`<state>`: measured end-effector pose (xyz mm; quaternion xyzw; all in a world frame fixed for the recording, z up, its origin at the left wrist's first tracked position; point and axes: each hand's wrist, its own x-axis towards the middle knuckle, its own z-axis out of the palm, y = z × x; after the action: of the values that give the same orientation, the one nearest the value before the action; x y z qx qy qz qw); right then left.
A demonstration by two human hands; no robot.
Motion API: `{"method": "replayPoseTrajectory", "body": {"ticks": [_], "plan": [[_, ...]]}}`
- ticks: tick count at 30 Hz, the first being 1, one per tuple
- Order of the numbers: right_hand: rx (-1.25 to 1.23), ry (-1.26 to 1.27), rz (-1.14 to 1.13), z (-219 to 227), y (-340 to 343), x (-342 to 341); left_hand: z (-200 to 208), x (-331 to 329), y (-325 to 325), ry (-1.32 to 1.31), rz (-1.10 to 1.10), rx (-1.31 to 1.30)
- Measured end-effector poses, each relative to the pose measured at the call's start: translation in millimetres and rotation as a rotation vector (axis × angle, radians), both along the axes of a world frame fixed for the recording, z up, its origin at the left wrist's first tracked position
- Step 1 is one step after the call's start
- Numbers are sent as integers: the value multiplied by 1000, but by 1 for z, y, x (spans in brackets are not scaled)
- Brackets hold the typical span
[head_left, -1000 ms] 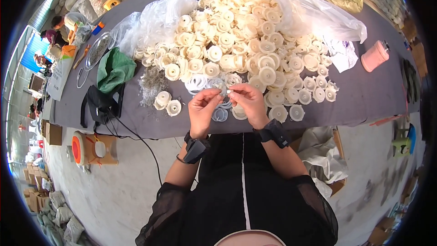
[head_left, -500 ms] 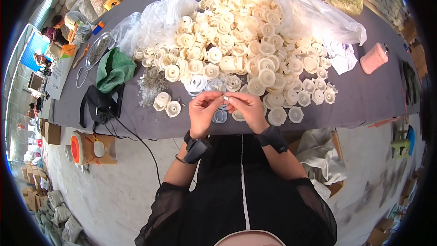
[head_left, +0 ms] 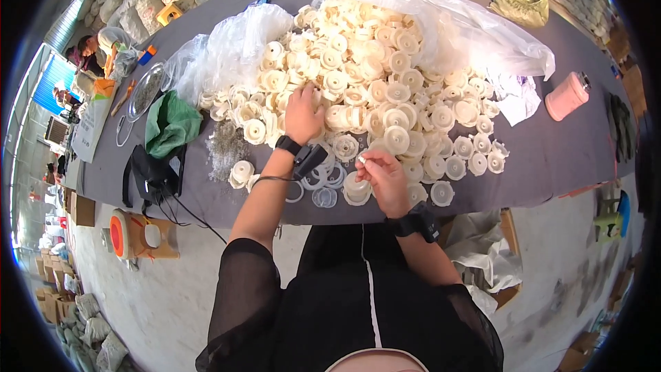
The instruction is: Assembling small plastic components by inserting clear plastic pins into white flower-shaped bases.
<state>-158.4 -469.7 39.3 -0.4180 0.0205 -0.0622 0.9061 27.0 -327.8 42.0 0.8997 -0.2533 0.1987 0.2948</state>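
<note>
The heap of cream plastic discs covers the middle of the grey surface, spreading from an opened clear plastic bag toward the near edge. Each disc is round with a raised hub at its centre.

The left hand lies palm-down on the near left part of the heap, fingers curled over several discs; whether any one disc is gripped cannot be told. A black wrist device sits on that forearm, with a thin cable trailing from it.

The right hand is held just above the near edge of the heap, its grip pressed together — thumb and forefinger pinching a small pale part, too small to identify. Directly below this hand rests a single cream disc. A black band is worn on the right wrist.

Just left of that disc, several clear plastic rings lie flat on the surface. Farther left, a small group of discs lies apart from the heap, beside a patch of small grey parts.

Outlying items — a crumpled green cloth and a black pouch at the left, a second clear bag behind them, and a pink cylindrical container at the right.
</note>
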Motion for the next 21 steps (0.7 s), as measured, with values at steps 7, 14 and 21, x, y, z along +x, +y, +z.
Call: {"method": "replayPoseTrajectory", "body": {"ticks": [7, 14, 21], "plan": [[-16, 42, -39, 8, -2, 10, 7, 18, 8, 180, -81, -42], [-24, -17, -61, 6, 14, 18, 19, -44, 13, 790, -266, -1302], [180, -257, -29, 9, 33, 17, 32, -135, 7, 1144, -493, -1361]]}}
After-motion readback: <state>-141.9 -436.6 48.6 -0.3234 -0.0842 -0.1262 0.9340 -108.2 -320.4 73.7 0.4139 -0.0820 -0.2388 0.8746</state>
